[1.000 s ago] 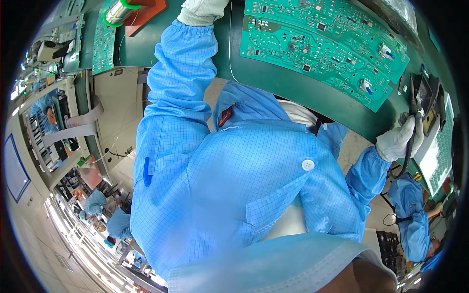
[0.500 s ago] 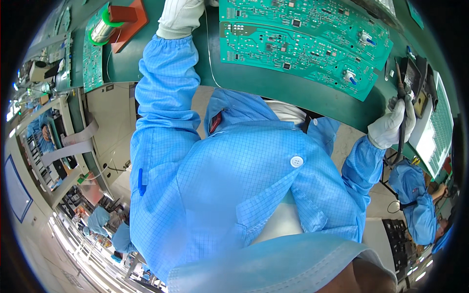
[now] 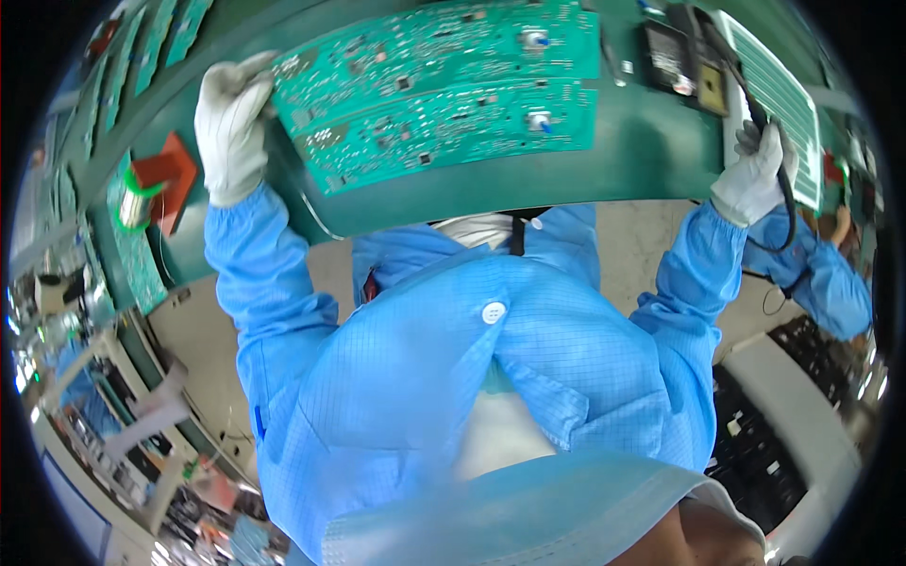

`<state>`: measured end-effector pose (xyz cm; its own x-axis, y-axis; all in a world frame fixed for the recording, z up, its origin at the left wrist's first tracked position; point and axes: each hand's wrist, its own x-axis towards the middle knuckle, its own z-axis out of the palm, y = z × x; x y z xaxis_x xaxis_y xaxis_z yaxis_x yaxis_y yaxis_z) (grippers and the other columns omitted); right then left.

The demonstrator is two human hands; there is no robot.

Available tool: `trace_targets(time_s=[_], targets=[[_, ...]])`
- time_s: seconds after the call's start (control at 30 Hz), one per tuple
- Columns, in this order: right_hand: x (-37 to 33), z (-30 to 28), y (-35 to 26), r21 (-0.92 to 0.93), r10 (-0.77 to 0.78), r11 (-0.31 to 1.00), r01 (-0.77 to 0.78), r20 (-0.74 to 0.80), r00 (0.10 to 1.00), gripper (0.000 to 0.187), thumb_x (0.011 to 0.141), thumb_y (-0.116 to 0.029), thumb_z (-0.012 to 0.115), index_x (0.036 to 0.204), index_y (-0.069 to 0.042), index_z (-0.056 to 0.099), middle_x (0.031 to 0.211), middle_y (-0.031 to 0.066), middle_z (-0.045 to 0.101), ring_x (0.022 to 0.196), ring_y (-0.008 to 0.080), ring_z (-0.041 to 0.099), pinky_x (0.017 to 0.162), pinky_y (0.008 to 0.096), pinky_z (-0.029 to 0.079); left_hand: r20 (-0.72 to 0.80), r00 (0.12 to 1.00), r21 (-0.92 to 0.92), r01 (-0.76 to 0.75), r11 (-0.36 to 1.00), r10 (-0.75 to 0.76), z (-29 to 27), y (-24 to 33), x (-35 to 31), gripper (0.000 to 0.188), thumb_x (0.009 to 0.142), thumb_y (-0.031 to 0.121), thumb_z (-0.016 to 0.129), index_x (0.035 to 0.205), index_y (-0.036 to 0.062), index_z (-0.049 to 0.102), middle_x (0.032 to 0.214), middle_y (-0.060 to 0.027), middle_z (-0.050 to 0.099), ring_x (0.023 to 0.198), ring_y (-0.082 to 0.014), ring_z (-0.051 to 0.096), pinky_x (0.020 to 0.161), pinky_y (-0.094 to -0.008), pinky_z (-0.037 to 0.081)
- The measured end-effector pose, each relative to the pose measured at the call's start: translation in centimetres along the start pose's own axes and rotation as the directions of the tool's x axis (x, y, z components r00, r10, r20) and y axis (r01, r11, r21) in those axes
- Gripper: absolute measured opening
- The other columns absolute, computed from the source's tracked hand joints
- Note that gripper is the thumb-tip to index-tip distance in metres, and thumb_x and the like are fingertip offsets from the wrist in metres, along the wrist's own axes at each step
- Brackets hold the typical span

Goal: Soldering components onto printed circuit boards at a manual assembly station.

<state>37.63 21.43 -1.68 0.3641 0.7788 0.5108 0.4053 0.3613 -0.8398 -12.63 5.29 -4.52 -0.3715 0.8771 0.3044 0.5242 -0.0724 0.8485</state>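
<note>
Two joined green circuit boards point(image 3: 444, 118) lie on the green work mat, full of small parts, each with a white knob part toward the right. My left hand point(image 3: 231, 132), in a white glove, pinches their far left corner. Off to the right, my gloved right hand point(image 3: 753, 179) is closed around a soldering iron point(image 3: 746, 90). Its dark handle runs up past the iron holder point(image 3: 700, 71), and its cable loops down below the hand. Blur hides the iron's tip.
A solder spool point(image 3: 134, 206) with green rims sits on a red stand point(image 3: 170, 179) at the left. A white tray point(image 3: 788, 99) lies beyond my right hand. More boards point(image 3: 148, 47) stand at the far left. A person in blue point(image 3: 830, 274) works at the right.
My left hand has come nearer and is now on the boards' corner. The boards are turned and sit further left in view. My right hand still holds the soldering iron, whose tilt has changed.
</note>
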Motion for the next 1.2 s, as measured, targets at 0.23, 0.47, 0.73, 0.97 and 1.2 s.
trace_targets(time_s=[0.23, 0.47, 0.73, 0.97, 1.2], targets=[[6.8, -1.1, 2.2, -0.287, 0.153, 0.953, -0.1, 0.168, 0.974, 0.036, 0.099, -0.025, 0.066, 0.12, 0.004, 0.069, 0.095, 0.0129, 0.077, 0.077, 0.0175, 0.073, 0.067, 0.0297, 0.058, -0.127, 0.983, -0.38, 0.079, 0.922, -0.136, -0.5, 3.5, -2.8, 0.021, 0.091, -0.007, 0.067, 0.098, 0.0023, 0.049, 0.12, -0.0205, 0.072, 0.098, -0.0159, 0.066, 0.085, -0.0274, 0.054], [3.8, 2.5, 7.1, 0.347, 0.357, 0.813, -0.469, 0.339, 0.87, 0.048, 0.105, -0.031, 0.062, 0.14, 0.002, 0.058, 0.118, 0.0151, 0.072, 0.097, 0.0188, 0.071, 0.076, 0.0286, 0.057, -0.214, 0.961, -0.203, -0.217, 0.955, 0.173, -0.7, 6.3, -8.4, 0.025, 0.091, -0.011, 0.068, 0.096, 0.0008, 0.046, 0.115, -0.0228, 0.073, 0.098, -0.0188, 0.07, 0.084, -0.028, 0.056], [-11.2, 2.5, -1.0, -0.023, 0.145, 0.976, -0.218, 0.813, 0.564, 0.055, 0.093, -0.033, 0.078, 0.131, 0.002, 0.061, 0.108, 0.0108, 0.071, 0.088, 0.0134, 0.064, 0.08, 0.0269, 0.052, -0.319, 0.833, 0.076, -0.452, 0.889, 0.451, 0.7, 8.8, -11.7, 0.033, 0.082, -0.012, 0.075, 0.084, 0.0063, 0.048, 0.106, -0.0197, 0.076, 0.092, -0.0272, 0.075, 0.074, -0.0333, 0.061], [-10.1, 4.6, 1.4, -0.017, 0.148, 0.987, -0.162, 0.501, 0.853, 0.061, 0.087, -0.008, 0.082, 0.138, 0.002, 0.051, 0.136, 0.0176, 0.059, 0.115, 0.025, 0.066, 0.103, 0.0381, 0.053, -0.148, 0.792, 0.218, -0.558, 0.801, 0.592, 1.5, 8.2, -12.1, 0.043, 0.079, -0.014, 0.079, 0.091, 0.0073, 0.044, 0.099, -0.0207, 0.074, 0.094, -0.0306, 0.075, 0.081, -0.0367, 0.061], [-9.4, 4.9, 4.0, 0.032, -0.185, 0.974, 0.226, 0.693, 0.696, 0.034, 0.102, -0.022, 0.064, 0.128, 0.0, 0.064, 0.12, 0.0143, 0.071, 0.112, 0.025, 0.07, 0.099, 0.0345, 0.055, -0.165, 0.837, 0.161, -0.499, 0.852, 0.521, 1.7, 6.6, -14.6, 0.047, 0.082, -0.011, 0.08, 0.099, 0.0076, 0.04, 0.102, -0.0196, 0.073, 0.1, -0.0335, 0.074, 0.084, -0.0383, 0.061]])
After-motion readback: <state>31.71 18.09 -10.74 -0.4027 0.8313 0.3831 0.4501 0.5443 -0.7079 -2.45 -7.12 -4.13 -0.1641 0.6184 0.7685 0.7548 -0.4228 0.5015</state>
